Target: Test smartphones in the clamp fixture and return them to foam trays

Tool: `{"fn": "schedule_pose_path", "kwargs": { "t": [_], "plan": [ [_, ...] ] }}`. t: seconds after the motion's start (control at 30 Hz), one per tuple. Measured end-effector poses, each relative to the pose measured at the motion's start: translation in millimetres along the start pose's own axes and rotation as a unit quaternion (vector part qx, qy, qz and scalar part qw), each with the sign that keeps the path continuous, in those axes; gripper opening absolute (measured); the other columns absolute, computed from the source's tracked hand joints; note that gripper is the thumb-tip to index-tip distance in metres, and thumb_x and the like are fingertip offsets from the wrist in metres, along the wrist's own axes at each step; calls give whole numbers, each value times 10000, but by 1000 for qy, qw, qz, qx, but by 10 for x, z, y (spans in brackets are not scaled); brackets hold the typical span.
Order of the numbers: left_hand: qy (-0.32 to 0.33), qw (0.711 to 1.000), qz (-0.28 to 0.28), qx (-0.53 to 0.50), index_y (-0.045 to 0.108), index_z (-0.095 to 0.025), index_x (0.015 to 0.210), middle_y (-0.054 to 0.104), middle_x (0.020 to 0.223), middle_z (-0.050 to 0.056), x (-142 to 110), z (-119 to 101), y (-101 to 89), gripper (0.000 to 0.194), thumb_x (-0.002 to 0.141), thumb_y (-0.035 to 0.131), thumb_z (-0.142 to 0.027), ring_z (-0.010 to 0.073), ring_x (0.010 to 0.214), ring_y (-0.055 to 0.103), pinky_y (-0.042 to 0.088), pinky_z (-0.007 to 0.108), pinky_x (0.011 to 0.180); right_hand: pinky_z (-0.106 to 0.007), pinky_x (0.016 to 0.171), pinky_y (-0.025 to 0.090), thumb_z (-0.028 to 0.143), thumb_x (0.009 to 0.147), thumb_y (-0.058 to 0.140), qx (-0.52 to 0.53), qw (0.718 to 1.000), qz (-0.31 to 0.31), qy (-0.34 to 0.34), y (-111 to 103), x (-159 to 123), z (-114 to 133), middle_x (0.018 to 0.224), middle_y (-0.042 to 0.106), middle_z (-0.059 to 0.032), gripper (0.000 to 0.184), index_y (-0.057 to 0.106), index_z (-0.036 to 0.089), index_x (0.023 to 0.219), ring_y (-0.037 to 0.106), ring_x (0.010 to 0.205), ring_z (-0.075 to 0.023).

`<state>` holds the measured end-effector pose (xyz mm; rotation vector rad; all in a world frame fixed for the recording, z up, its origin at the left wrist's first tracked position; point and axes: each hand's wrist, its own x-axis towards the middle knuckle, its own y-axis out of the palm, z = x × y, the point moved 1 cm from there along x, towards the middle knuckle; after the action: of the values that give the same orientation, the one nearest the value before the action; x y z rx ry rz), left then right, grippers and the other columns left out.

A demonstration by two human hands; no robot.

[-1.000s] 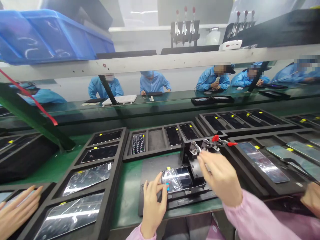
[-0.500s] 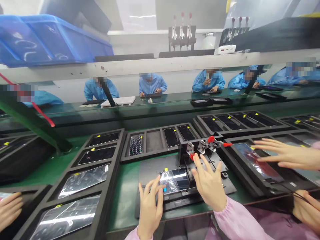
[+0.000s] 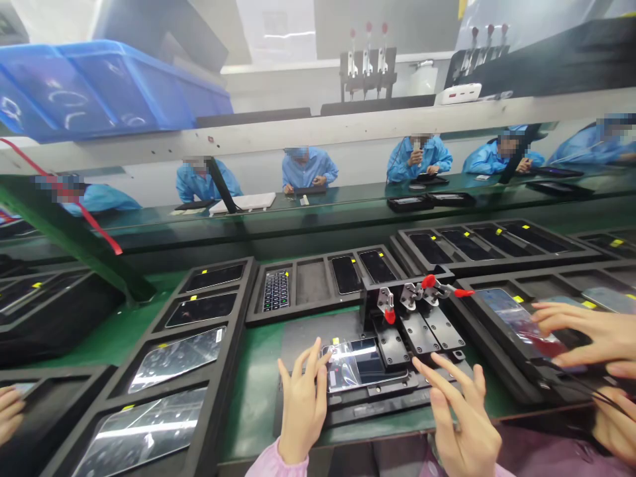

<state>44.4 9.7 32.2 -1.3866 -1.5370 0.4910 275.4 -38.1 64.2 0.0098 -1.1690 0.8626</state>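
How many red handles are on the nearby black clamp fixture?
3: red left handle points down; red middle handle and red right handle point rightward. None seems hidden.

Lighting bright, cool white, apparently from overhead; shadows soft. Glare: long pale streaks on the two nearest screens [image 3: 142, 430] at left; broken white reflections across the clamped phone [image 3: 345, 368]; faint sheen on the green table [image 3: 256, 391]. Black tray [image 3: 224, 371] walls show little detail. Upper background hazy, low contrast. Distant workers [image 3: 311, 173] soft, heads pixelated. Wide-angle stretch at edges, notably blue bin [image 3: 119, 86].
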Motion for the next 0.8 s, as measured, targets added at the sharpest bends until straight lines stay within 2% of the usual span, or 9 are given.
{"fn": "schedule_pose_path", "kwargs": {
  "t": [0.17,0.33,0.43,0.5,0.67,0.8],
  "plan": [
    [-5,1000,14,0,255,-294,1378,577,1253,62,17,6,-7,494,910,317,-148,218,1199,466,136,690,1010,-591,1051,218,108,795,470,15,1000,-13,13,-36,-59,31,928,675,-38,258,617,179,995,598,955,-207],
    [-12,1000,20,1,162,-263,1403,614,1203,61,15,-16,-26,522,915,309,-150,200,1202,456,129,676,1021,-591,1027,271,121,793,478,50,990,-103,85,-109,-81,137,813,678,-34,180,644,176,837,613,848,-193],
    [-16,1000,21,-4,193,-235,1397,645,1145,70,26,-29,-20,500,915,303,-160,200,1199,459,126,667,1029,-590,1019,283,136,791,491,64,984,-123,112,-117,-125,163,765,674,-30,152,636,178,769,613,813,-191],
    [-12,1000,24,-3,219,-238,1392,624,1175,83,39,-34,-14,488,916,294,-164,204,1189,467,123,674,1023,-594,1013,286,141,791,495,67,983,-121,118,-116,-166,147,763,674,-34,148,638,176,771,613,808,-195],
    [-13,999,28,-29,188,-260,1402,600,1204,94,64,-35,-32,499,920,279,-171,200,1182,469,102,691,1015,-603,990,307,128,783,504,68,986,-110,104,-124,-230,87,753,672,-42,140,638,169,774,616,801,-202],
    [-18,998,25,-53,350,-283,1329,514,1317,79,57,-16,-49,426,921,283,-182,198,1219,435,78,671,1031,-596,971,337,136,780,511,75,983,-125,110,-119,-305,61,740,668,-40,132,637,169,763,619,788,-207]
  ]
}}
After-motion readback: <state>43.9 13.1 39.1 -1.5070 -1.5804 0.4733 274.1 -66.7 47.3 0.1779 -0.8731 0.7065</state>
